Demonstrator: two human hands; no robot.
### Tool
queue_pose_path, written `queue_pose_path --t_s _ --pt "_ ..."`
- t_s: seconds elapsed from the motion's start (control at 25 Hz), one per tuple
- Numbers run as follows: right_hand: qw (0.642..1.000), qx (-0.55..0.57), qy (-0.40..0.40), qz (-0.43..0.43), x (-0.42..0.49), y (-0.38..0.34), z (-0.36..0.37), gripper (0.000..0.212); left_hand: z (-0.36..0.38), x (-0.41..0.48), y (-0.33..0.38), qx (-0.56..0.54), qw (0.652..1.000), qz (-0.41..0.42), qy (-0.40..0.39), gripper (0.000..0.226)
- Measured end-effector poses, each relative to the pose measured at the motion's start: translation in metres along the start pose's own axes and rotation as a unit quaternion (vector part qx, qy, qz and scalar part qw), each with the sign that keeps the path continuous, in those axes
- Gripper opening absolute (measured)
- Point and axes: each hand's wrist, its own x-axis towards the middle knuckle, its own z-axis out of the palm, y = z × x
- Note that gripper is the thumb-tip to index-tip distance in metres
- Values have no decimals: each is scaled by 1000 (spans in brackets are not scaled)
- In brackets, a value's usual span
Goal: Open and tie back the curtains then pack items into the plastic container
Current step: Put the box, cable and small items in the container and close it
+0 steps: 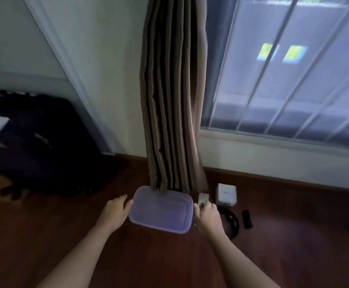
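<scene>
A translucent purple plastic container (161, 210) with its lid on sits low over the wooden floor, in the middle of the view. My left hand (116, 208) presses against its left edge, thumb above the rim. On the right edge, my right hand (207, 215) curls around the rim. The brown curtain (171, 100) hangs gathered in tight folds beside the window (283, 69), and its hem overlaps the container's far edge. I see no tie around the curtain in this view.
Right of the container lie a small patterned item (203, 199), a white box (226, 194), a coiled black cable (232, 222) and a small black object (247, 219). A dark bag (34, 142) sits at the left wall.
</scene>
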Motion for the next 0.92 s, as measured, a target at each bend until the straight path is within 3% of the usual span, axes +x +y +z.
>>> queue_pose_path --t_s 0.16,0.36,0.44,0.6,0.8,0.92 --pt "999 -39 17 -7 95 81 133 70 136 92 -73 -1 1000 -6 3 48" --pt "995 -83 57 -13 166 138 216 83 225 180 -133 13 998 -39 51 53" --pt "997 -66 46 -11 184 150 231 86 241 202 -144 33 995 -70 66 58" --pt "999 -38 -9 -12 205 161 248 87 257 225 -157 -26 991 -93 94 52" --pt "1000 -25 -10 -15 199 159 251 62 254 218 -167 -55 989 -96 100 41" --pt "999 -37 -34 6 158 168 258 59 250 181 -179 -68 988 -115 77 36"
